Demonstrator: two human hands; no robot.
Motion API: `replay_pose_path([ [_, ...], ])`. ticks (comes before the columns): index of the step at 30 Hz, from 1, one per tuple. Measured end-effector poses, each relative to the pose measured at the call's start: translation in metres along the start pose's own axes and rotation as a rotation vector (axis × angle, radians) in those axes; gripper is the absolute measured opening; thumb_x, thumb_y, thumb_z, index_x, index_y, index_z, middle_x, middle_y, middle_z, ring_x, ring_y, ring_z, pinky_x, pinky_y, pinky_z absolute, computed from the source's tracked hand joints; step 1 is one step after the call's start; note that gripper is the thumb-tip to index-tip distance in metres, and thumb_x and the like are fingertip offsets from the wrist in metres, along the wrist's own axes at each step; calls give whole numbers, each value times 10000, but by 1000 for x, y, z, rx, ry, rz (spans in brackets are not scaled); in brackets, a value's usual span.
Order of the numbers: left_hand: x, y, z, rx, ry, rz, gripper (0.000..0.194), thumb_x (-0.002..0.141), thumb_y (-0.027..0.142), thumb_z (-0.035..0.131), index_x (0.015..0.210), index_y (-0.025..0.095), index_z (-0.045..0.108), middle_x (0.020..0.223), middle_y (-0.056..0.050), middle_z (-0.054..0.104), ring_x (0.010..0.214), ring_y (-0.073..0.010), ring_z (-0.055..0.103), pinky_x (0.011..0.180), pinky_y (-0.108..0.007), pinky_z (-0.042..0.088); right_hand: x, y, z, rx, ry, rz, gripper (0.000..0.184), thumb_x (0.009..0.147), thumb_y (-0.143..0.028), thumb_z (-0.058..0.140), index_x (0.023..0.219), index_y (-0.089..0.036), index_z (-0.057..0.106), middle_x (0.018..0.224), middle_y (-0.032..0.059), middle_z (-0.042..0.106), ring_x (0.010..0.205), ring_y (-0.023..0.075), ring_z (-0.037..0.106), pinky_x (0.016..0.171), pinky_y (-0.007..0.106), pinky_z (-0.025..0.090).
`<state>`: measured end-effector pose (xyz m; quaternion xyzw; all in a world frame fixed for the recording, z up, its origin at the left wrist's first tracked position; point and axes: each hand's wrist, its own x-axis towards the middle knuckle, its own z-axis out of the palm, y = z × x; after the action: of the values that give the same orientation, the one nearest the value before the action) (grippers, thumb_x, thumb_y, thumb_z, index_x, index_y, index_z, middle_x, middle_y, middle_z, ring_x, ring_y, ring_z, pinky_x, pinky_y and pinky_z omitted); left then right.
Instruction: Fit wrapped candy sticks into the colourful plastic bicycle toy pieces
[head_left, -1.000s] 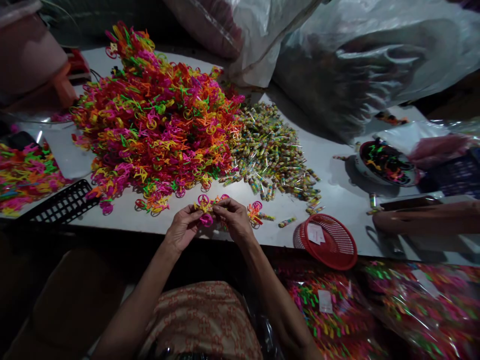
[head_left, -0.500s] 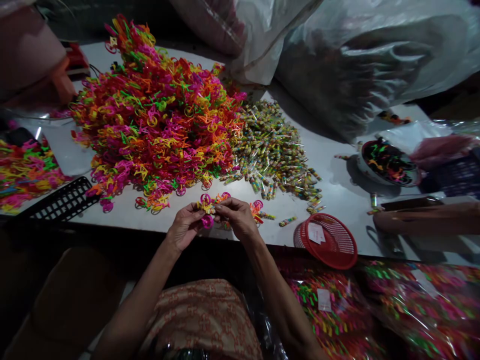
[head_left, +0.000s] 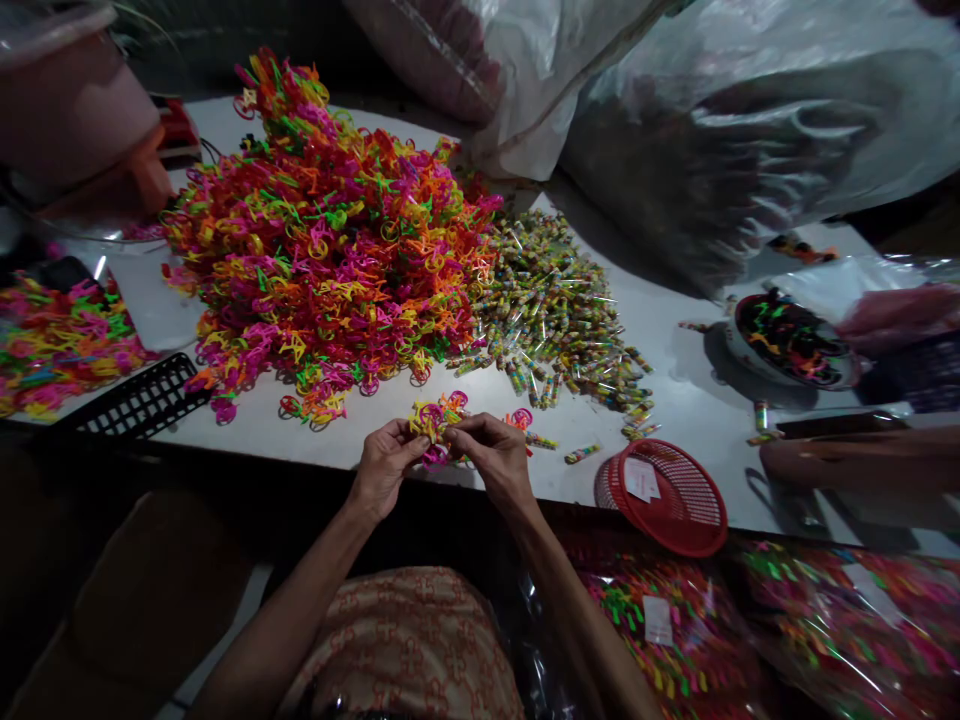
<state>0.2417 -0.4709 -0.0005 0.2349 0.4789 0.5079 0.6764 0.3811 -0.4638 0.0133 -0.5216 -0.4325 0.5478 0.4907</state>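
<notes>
Over the table's front edge, my left hand (head_left: 384,466) pinches a small yellow plastic toy with pink wheels, a toy bicycle by its look (head_left: 430,424). My right hand (head_left: 496,456) grips the other side of the same toy, thumb and fingers pressed together. The fingertips hide part of it. Just past my right hand lie pink and orange toy pieces (head_left: 519,418) with a small printed tube (head_left: 541,441) beside them. Beyond both hands rises a big heap of bright plastic toy parts (head_left: 330,250), and to its right spreads a pile of small printed tubes (head_left: 555,300).
A red plastic basket (head_left: 675,500) overhangs the front edge at right. At left lies a black slotted tray (head_left: 135,398). A bowl of dark and coloured pieces (head_left: 795,340) stands at far right. Large plastic sacks (head_left: 720,150) crowd the back; filled clear bags (head_left: 675,640) lie below the table.
Both hands stay closed on the toy bicycle, and its pink wheels sit at a slightly different angle. The whole view has shifted a little, so everything appears slightly further right.
</notes>
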Motion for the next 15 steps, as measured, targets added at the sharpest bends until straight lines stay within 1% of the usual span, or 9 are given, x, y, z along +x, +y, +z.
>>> replay_pose_path([
  [2, 4, 5, -4, 155, -22, 83, 276, 556, 286, 807, 743, 150, 657, 733, -22, 663, 664, -127, 603, 633, -242, 485, 3, 0, -8, -57, -13, -18, 219, 675, -399, 746, 692, -188, 687, 569, -2, 655, 489, 136, 579, 502, 265, 480],
  [4, 15, 14, -9, 348, 18, 252, 211, 616, 262, 764, 792, 174, 688, 835, -38, 657, 730, -147, 607, 651, -252, 481, 8, -2, -19, -182, -44, -59, 222, 725, -418, 702, 729, -195, 695, 624, 14, 676, 546, 155, 599, 530, 277, 483],
  [6, 32, 22, -13, 576, 66, 465, 149, 686, 210, 699, 835, 212, 705, 930, -51, 649, 824, -177, 603, 713, -280, 479, 14, -4, -32, -429, -36, -162, 215, 776, -416, 652, 761, -208, 706, 729, 42, 701, 684, 191, 632, 624, 309, 499],
  [7, 42, 25, -13, 713, 61, 560, 152, 721, 173, 654, 853, 227, 707, 968, -58, 651, 882, -198, 596, 766, -304, 472, 19, -4, -38, -591, -3, -227, 206, 796, -403, 632, 784, -214, 711, 804, 59, 711, 782, 214, 638, 695, 332, 500],
  [9, 66, 28, -11, 1005, -32, 687, 242, 775, 112, 556, 920, 240, 701, 1067, -80, 655, 1029, -245, 558, 891, -372, 427, 31, -6, -48, -897, 102, -313, 179, 823, -352, 603, 844, -215, 716, 944, 87, 704, 943, 246, 617, 817, 368, 475],
  [10, 77, 28, -9, 1137, -93, 724, 284, 792, 91, 511, 958, 236, 692, 1126, -95, 646, 1090, -265, 529, 930, -407, 397, 38, -6, -51, -1002, 141, -311, 175, 832, -318, 588, 883, -208, 715, 987, 95, 695, 971, 248, 610, 842, 371, 464],
  [12, 96, 26, -3, 1346, -181, 766, 328, 814, 64, 437, 989, 210, 674, 1183, -132, 624, 1117, -292, 506, 935, -452, 370, 56, -6, -54, -1112, 146, -237, 195, 839, -242, 553, 946, -190, 708, 1003, 95, 684, 914, 227, 626, 806, 342, 466],
  [13, 103, 25, 0, 1429, -206, 780, 330, 818, 54, 412, 965, 194, 672, 1148, -149, 632, 1088, -298, 513, 914, -456, 372, 66, -7, -54, -1149, 120, -199, 216, 835, -205, 538, 971, -187, 705, 1001, 88, 680, 873, 211, 633, 773, 319, 466],
  [15, 110, 25, 2, 1553, -245, 805, 314, 816, 40, 394, 872, 183, 668, 991, -154, 658, 996, -293, 534, 863, -439, 384, 84, -9, -52, -1250, 30, -163, 264, 825, -152, 511, 1002, -198, 702, 1024, 74, 671, 855, 194, 634, 724, 285, 449],
])
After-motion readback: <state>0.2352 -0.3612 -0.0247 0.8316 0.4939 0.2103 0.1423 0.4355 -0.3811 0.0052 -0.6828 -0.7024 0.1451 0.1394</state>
